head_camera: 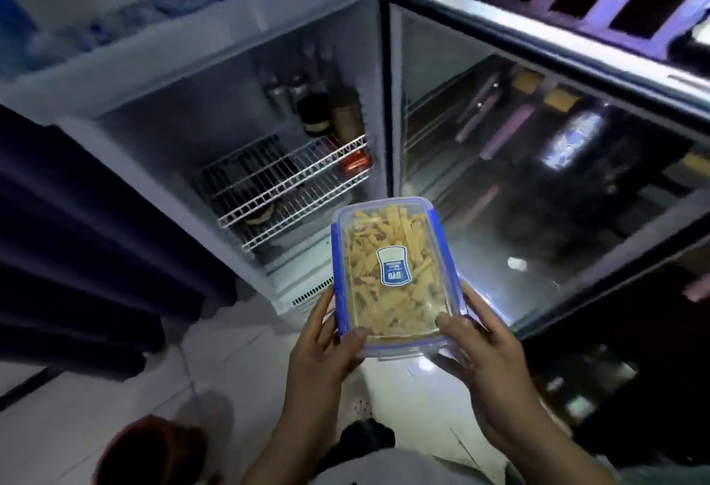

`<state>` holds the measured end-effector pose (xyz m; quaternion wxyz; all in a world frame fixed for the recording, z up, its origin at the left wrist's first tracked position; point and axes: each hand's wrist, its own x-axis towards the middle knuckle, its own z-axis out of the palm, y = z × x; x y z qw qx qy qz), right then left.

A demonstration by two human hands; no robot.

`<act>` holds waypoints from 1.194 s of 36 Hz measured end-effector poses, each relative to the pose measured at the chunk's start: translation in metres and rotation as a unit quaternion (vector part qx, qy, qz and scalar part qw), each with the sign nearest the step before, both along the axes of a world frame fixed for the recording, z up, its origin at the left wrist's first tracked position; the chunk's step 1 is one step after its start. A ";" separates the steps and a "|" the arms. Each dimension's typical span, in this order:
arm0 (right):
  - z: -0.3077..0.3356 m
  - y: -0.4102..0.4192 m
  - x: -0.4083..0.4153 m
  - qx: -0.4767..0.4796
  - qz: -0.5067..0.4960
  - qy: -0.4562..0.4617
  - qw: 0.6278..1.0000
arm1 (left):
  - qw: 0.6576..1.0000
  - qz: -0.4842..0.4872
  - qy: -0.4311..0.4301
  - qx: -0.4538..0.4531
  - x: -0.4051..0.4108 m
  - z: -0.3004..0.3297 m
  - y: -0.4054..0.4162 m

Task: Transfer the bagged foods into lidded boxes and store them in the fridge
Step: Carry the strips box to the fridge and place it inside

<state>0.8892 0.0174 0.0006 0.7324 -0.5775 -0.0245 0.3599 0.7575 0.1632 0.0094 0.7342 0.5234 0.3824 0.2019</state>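
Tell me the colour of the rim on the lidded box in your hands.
Blue, around a clear lid on the lidded box; the head view shows it.

Fridge bottles (pixel 307 108) blurred (labels unreadable).

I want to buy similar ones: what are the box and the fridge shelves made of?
The box looks like clear glossy plastic with blue rim clips, its food showing through. The shelves seem to be white-coated wire, judging by their thin grid bars.
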 end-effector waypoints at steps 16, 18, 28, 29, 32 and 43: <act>-0.002 0.163 0.058 -0.108 0.224 -0.293 0.923 | 0.993 0.112 -0.014 -0.041 0.015 -0.034 0.151; -0.007 0.181 0.073 -0.139 0.234 -0.335 0.902 | 0.992 0.116 -0.012 -0.040 0.026 -0.036 0.165; -0.061 0.282 0.165 -0.119 0.321 -0.386 0.857 | 0.986 0.162 0.020 -0.038 0.106 -0.057 0.248; -0.067 0.294 0.174 -0.120 0.329 -0.403 0.846 | 0.985 0.169 0.023 -0.040 0.114 -0.061 0.257; -0.079 0.326 0.198 -0.121 0.336 -0.427 0.831 | 0.979 0.195 0.034 -0.055 0.137 -0.073 0.285; -0.099 0.393 0.247 -0.117 0.383 -0.432 0.808 | 0.992 0.120 0.022 -0.035 0.171 -0.094 0.332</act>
